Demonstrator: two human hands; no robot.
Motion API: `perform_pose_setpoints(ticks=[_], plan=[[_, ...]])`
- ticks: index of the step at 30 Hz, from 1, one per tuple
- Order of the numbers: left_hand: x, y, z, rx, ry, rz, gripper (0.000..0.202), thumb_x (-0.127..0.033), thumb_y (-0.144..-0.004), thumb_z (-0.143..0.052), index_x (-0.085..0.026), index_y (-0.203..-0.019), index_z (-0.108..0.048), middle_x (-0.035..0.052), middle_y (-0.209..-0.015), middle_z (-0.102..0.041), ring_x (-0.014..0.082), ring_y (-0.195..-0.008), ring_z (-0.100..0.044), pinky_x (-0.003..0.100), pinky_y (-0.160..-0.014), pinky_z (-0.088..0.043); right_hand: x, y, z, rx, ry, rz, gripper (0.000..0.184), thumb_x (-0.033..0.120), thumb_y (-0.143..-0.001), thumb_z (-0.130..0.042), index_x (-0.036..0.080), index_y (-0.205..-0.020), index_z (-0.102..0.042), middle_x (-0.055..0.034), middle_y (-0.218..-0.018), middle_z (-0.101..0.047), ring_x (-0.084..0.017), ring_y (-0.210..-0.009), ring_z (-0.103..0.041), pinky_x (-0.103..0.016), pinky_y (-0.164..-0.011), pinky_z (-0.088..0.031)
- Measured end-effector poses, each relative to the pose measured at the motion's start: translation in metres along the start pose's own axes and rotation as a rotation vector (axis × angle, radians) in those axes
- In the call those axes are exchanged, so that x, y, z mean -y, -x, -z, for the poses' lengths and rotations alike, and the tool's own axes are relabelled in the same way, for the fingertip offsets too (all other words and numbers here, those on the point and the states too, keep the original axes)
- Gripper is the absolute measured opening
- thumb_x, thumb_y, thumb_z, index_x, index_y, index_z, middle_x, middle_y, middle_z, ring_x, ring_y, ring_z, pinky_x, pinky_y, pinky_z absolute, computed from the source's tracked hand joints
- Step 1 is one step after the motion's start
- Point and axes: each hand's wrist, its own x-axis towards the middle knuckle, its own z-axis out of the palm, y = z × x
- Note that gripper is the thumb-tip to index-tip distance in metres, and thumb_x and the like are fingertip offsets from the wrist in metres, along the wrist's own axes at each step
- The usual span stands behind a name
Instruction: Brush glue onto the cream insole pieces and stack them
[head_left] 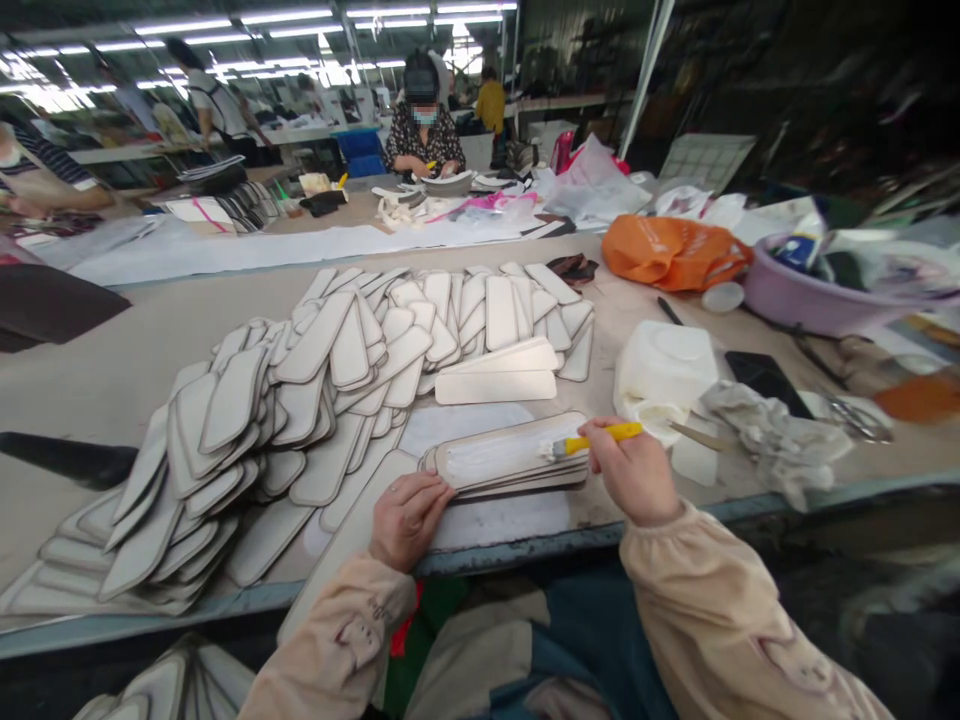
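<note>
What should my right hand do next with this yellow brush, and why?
I'd probably draw the yellow brush toward the right end of the top panel: the right hand grips it, its bristles rest short of that end on white coating, and the left hand touches the stack.

Loose tan left sleeve [315, 650] at seven o'clock, matching right sleeve [712, 590] between four and five, gathered cuffs, cartoon prints; at six, clothing [592, 630] in teal and greyish beige.
</note>
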Motion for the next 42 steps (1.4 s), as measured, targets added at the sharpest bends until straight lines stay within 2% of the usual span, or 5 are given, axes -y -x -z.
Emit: perform_pose_setpoints(ticks=[7,15,27,34,42], plan=[[0.002,-0.002,0.001,0.021,0.014,-0.037,0.018,-0.009,-0.073,-0.07,-0.018,-0.088,-0.068,0.0042,-0.086,-0.07,0.0187,-0.088,-0.066,0.033,-0.079,-0.056,-0.013,0.014,0.005,-0.369,0.503,0.314,0.029,0.035,-0.088,-0.043,0.019,-0.087,-0.067,-0.0035,-0.061,-0.064,-0.016,-0.053,-0.055,-0.027,-0.053,-0.029],[0.002,-0.004,0.001,0.018,0.023,-0.09,0.021,-0.007,-0.073,-0.07,-0.019,-0.091,-0.068,0.004,-0.085,-0.069,0.0186,-0.087,-0.066,0.033,-0.078,-0.056,0.025,0.067,-0.06,-0.004,0.386,0.808,0.013,0.02,-0.081,-0.048,0.018,-0.074,-0.059,-0.0033,-0.063,-0.063,-0.016,-0.061,-0.058,-0.026,-0.057,-0.037],[0.001,-0.003,0.0,0.012,0.011,-0.086,0.022,-0.006,-0.072,-0.07,-0.019,-0.09,-0.068,0.0045,-0.084,-0.068,0.0189,-0.087,-0.065,0.035,-0.078,-0.056,0.005,0.037,-0.019,-0.349,0.6,0.509,0.015,0.023,-0.085,-0.049,0.017,-0.078,-0.061,-0.0022,-0.054,-0.059,-0.016,-0.05,-0.055,-0.028,-0.05,-0.028],[0.001,-0.007,0.0,0.019,0.008,-0.106,0.022,-0.007,-0.073,-0.069,-0.019,-0.091,-0.068,0.0045,-0.085,-0.069,0.0184,-0.085,-0.065,0.034,-0.076,-0.056,0.029,0.067,-0.062,-0.032,0.317,0.738,0.012,0.021,-0.083,-0.049,0.019,-0.077,-0.059,-0.0023,-0.064,-0.063,-0.017,-0.062,-0.06,-0.027,-0.057,-0.038],[-0.001,-0.004,0.001,0.019,0.011,-0.055,0.019,-0.009,-0.074,-0.067,-0.02,-0.089,-0.068,0.0041,-0.085,-0.069,0.019,-0.087,-0.066,0.035,-0.077,-0.056,0.027,0.051,-0.075,0.174,-0.416,0.266,0.025,0.037,-0.093,-0.04,0.021,-0.09,-0.06,0.0044,-0.056,-0.058,-0.012,-0.054,-0.059,-0.022,-0.059,-0.046]])
